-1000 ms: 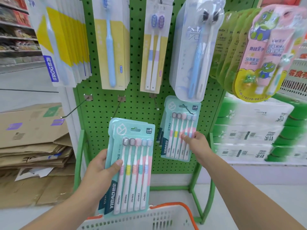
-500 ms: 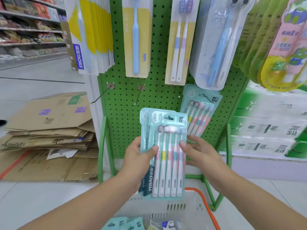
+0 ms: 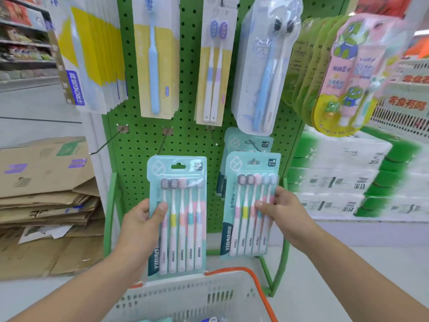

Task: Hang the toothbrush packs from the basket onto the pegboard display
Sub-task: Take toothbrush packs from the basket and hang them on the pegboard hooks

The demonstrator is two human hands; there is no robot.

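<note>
Two toothbrush packs [image 3: 177,214] upright in hands; bristles up

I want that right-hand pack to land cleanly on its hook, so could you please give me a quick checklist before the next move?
1. Right hand grip on right pack: ok.
2. Left hand grip on left pack: ok.
3. Right pack's hang hole on the loaded hook: not ok, below it.
4. Room on that hook: cannot tell.
5. Empty hook above left pack: ok.
6. Basket clear of arms: ok.
</note>
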